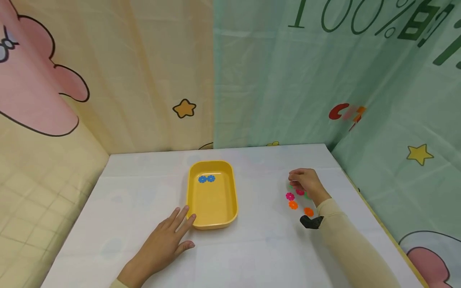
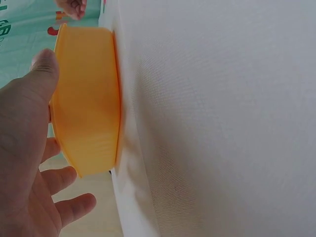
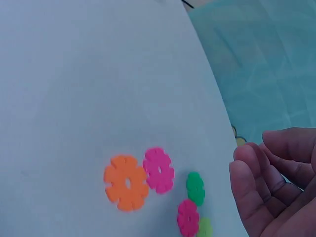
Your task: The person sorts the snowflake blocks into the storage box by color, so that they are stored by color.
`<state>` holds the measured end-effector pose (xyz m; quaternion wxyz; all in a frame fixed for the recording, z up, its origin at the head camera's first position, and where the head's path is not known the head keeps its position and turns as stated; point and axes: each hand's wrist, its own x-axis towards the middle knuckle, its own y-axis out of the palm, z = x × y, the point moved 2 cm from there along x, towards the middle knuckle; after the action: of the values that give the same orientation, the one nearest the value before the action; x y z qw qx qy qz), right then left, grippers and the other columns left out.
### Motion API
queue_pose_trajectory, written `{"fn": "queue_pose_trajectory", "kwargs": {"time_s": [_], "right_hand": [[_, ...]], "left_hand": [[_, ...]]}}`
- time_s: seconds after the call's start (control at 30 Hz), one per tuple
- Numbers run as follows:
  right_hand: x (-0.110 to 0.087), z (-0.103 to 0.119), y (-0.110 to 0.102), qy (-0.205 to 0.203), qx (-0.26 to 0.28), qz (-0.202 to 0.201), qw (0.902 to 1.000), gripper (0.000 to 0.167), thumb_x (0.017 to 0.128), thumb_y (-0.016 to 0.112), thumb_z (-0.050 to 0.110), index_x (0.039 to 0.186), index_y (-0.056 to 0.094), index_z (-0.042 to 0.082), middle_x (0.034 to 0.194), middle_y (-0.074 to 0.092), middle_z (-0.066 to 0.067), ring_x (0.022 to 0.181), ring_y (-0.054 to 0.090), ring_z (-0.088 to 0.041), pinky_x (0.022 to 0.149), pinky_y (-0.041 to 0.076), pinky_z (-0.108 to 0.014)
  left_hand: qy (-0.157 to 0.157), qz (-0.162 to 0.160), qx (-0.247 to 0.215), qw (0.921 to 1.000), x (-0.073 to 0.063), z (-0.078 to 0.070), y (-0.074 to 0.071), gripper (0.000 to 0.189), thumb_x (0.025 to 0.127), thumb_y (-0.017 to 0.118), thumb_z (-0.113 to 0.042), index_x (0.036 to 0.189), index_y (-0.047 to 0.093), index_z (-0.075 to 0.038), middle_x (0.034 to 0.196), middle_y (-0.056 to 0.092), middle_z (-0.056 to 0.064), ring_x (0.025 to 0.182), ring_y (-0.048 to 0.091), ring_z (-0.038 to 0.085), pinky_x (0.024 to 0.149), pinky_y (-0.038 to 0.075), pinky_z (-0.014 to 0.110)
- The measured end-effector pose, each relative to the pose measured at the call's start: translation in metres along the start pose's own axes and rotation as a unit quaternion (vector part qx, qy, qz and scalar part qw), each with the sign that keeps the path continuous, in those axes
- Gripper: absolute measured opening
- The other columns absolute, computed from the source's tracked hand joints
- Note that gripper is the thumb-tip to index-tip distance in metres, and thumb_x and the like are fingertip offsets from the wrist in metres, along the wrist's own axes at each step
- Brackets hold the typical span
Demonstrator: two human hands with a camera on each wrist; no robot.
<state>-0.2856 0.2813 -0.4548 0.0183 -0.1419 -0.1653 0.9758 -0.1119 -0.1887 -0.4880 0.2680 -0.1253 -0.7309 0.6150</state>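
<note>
My left hand (image 1: 162, 244) lies by the near left corner of a yellow tray (image 1: 212, 226), fingers spread and fingertips at its rim. In the left wrist view, the left hand (image 2: 29, 128) is beside the tray's side wall (image 2: 89, 98). Two blue flower-shaped notched discs (image 1: 203, 179) sit in the far part of the tray. Above a group of similar discs on the right is my right hand (image 1: 306, 182), its fingers loosely bent. The right wrist view shows no disc in the right hand (image 3: 276, 187); an orange disc (image 3: 126, 182), a pink disc (image 3: 159, 170) and a green disc (image 3: 195, 188) lie nearby.
A white cloth (image 1: 252, 248) covers the table. Another orange disc (image 1: 308, 211) lies on the near side of the group, close to a black strap piece (image 1: 311, 222) at the right wrist. Printed curtains (image 1: 270, 92) stand behind and at both sides.
</note>
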Motion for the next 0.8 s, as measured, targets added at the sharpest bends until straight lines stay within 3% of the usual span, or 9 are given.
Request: {"fn": "queue_pose_trajectory", "kwargs": {"time_s": [0.2,0.37,0.5,0.8], "right_hand": [[-0.003,-0.020,-0.038,0.004,-0.008,-0.029,0.9996,0.043,0.102,0.061,0.013,0.134,0.053,-0.014,0.089,0.068,0.001,0.077,0.069,-0.012,0.076,0.061,-0.027],[-0.007,-0.033,-0.061,0.021,-0.050,-0.048,0.9974,0.040,0.100,0.061,0.010,0.130,0.055,-0.014,0.089,0.065,0.001,0.074,0.064,-0.012,0.070,0.059,-0.025],[-0.011,-0.044,-0.074,0.036,-0.090,-0.051,0.9940,0.038,0.098,0.062,0.011,0.126,0.056,-0.014,0.088,0.063,-0.003,0.075,0.060,-0.016,0.067,0.057,-0.027],[-0.014,-0.061,-0.089,0.037,-0.171,-0.056,0.9829,0.036,0.092,0.065,0.012,0.118,0.058,-0.012,0.067,0.052,-0.001,0.060,0.051,-0.019,0.058,0.049,-0.033]], "left_hand": [[-0.002,0.001,-0.002,1.0000,0.000,-0.001,-0.001,0.077,0.094,0.066,-0.054,0.155,0.045,-0.014,0.165,0.031,0.015,0.147,0.037,0.041,0.106,0.046,0.054],[-0.007,0.002,-0.010,0.9999,0.000,-0.001,-0.002,0.076,0.094,0.065,-0.054,0.156,0.044,-0.015,0.166,0.030,0.014,0.147,0.036,0.041,0.105,0.046,0.055],[-0.004,-0.008,-0.010,0.9999,-0.001,-0.002,-0.003,0.076,0.094,0.065,-0.055,0.155,0.045,-0.014,0.165,0.031,0.015,0.145,0.038,0.042,0.103,0.048,0.055],[-0.005,-0.009,-0.012,0.9999,0.000,-0.002,-0.004,0.076,0.094,0.067,-0.053,0.155,0.045,-0.014,0.165,0.032,0.015,0.145,0.039,0.042,0.102,0.049,0.055]]}}
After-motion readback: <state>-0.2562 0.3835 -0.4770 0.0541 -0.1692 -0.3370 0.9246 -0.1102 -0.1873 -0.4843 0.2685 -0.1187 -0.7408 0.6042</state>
